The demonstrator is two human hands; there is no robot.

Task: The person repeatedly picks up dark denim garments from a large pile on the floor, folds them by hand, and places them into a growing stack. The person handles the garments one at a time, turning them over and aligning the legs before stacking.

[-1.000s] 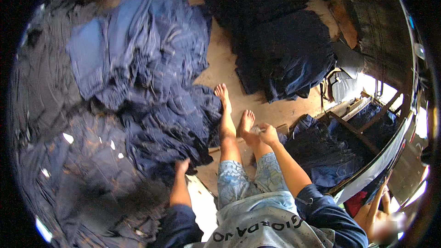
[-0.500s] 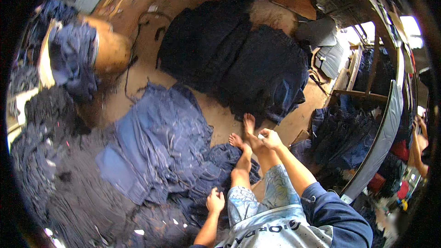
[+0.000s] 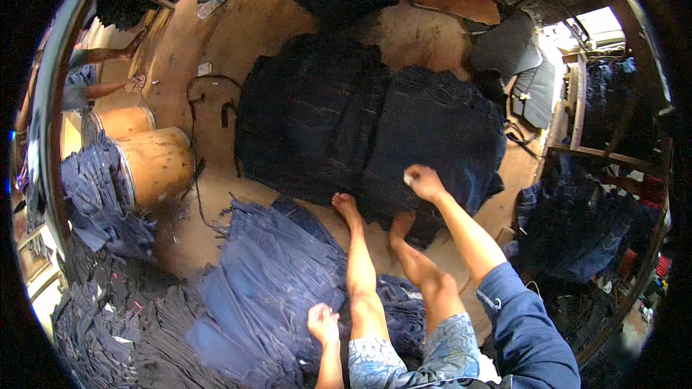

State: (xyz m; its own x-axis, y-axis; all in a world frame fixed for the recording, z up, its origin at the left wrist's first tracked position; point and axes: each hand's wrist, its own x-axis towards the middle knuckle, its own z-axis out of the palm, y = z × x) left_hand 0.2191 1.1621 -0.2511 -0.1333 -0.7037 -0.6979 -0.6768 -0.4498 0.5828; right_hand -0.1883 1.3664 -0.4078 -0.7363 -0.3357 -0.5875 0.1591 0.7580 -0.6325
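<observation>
My right hand [image 3: 428, 184] is closed in a pinch around a small white piece [image 3: 409, 180], too small to tell its kind. It hovers over stacks of dark denim garments [image 3: 310, 115] spread across the floor ahead of me. My left hand [image 3: 324, 322] hangs low with its fingers curled in, and nothing shows in it. Beneath and beside that hand lies a heap of faded blue denim garments [image 3: 274, 274]. My bare feet stand at the near edge of the dark stacks.
At the left, orange-brown drums [image 3: 155, 162] have blue denim bundles [image 3: 104, 187] beside them. Black cloth piles [image 3: 173, 331] fill the lower left. A dark cord [image 3: 193, 112] trails over the floor. Grey padded pieces [image 3: 533, 94] and hanging garments stand right. Another person's legs [image 3: 108, 90] show far left.
I have stepped forward, with one foot moving left and ahead. My right hand has swung out from near my legs to above the dark stacks, still holding the white piece.
</observation>
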